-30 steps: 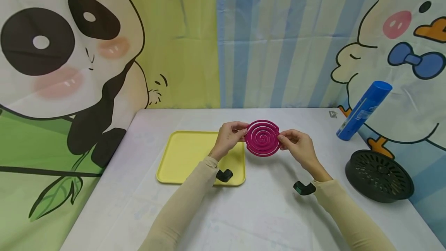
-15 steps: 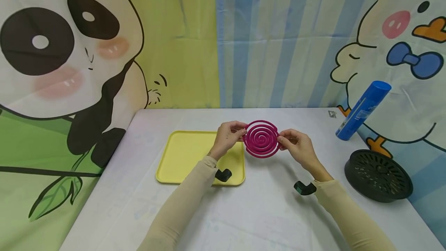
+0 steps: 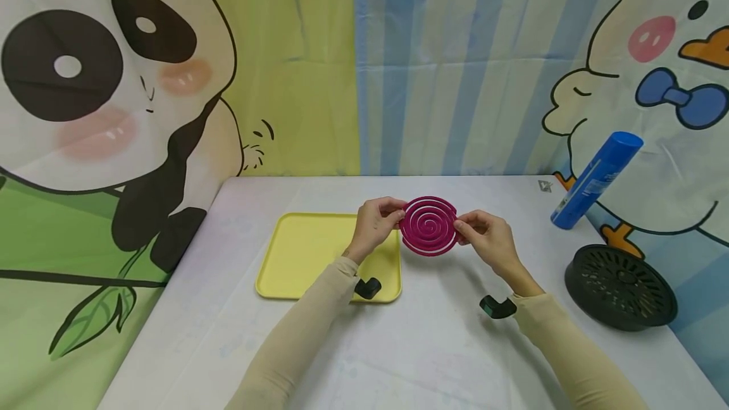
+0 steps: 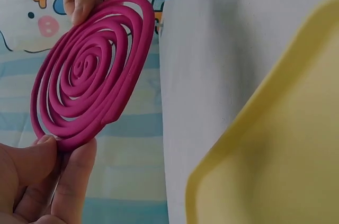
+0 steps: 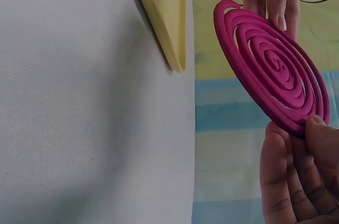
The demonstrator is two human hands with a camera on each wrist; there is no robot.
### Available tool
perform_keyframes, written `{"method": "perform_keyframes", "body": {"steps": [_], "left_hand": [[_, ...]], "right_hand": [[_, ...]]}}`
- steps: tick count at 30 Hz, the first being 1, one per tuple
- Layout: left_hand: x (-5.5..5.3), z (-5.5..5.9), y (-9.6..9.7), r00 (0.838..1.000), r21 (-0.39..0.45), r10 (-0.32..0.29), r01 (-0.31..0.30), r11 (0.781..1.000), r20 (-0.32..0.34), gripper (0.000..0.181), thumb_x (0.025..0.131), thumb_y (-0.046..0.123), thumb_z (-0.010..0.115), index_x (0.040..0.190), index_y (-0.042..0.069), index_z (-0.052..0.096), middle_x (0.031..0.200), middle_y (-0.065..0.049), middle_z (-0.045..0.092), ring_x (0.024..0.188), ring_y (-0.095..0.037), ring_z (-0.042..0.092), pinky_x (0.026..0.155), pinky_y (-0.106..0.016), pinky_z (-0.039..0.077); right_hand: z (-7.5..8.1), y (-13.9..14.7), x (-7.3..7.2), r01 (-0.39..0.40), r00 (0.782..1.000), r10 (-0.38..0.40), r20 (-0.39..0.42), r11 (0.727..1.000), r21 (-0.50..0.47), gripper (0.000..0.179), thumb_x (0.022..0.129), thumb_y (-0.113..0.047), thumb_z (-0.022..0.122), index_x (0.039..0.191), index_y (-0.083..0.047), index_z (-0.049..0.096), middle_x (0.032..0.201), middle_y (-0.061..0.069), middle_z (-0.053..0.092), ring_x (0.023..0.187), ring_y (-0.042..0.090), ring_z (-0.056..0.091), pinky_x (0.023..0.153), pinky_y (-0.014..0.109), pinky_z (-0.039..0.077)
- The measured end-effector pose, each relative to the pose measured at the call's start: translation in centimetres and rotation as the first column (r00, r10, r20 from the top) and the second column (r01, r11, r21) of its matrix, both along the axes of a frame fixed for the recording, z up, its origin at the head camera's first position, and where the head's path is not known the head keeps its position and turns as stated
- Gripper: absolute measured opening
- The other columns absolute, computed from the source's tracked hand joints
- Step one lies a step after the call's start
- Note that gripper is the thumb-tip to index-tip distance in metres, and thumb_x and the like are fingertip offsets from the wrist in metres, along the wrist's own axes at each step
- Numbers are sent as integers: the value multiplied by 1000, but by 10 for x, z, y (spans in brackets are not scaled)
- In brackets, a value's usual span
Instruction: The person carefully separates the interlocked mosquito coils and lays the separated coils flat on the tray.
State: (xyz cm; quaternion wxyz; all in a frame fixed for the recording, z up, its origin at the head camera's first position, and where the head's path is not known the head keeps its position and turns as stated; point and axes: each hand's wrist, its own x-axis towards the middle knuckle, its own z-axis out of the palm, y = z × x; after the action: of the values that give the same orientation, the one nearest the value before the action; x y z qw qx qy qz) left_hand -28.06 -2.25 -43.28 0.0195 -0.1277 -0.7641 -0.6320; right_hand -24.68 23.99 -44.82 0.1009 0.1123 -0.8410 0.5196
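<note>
White tabletop [image 3: 410, 359] below, pink coil [image 3: 429, 228] up in the air! Left hand [image 3: 373, 223] and right hand [image 3: 491, 237] pinch its opposite edges: lifted, not yet set down.

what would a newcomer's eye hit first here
Likely the flat magenta spiral coil, pinched by the left hand and right hand above the white table. Then the printed black-and-white panda at left on the multicoloured backdrop, and the blue cylindrical can near the table's right edge.
</note>
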Motion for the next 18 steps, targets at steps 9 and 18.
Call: {"method": "perform_keyframes", "body": {"steps": [9, 18], "left_hand": [[2, 0, 2, 996, -42, 67, -70, 997, -51, 14, 94, 3, 70, 105, 7, 77, 92, -9, 76, 79, -17, 73, 71, -25, 62], [0, -3, 0, 998, 5, 58, -58, 998, 27, 13, 95, 4, 69, 105, 6, 77, 89, -11, 75, 76, -18, 73, 73, -38, 63]], "right_hand": [[6, -5, 5, 17, 1000, -17, 26, 1000, 0, 23, 95, -18, 71, 105, 3, 70, 92, 21, 73, 73, 29, 75, 66, 23, 61], [5, -4, 4, 0, 1000, 0, -13, 1000, 4, 18, 95, -19, 71, 105, -4, 71, 95, 16, 74, 75, 15, 73, 70, 20, 60]]}}
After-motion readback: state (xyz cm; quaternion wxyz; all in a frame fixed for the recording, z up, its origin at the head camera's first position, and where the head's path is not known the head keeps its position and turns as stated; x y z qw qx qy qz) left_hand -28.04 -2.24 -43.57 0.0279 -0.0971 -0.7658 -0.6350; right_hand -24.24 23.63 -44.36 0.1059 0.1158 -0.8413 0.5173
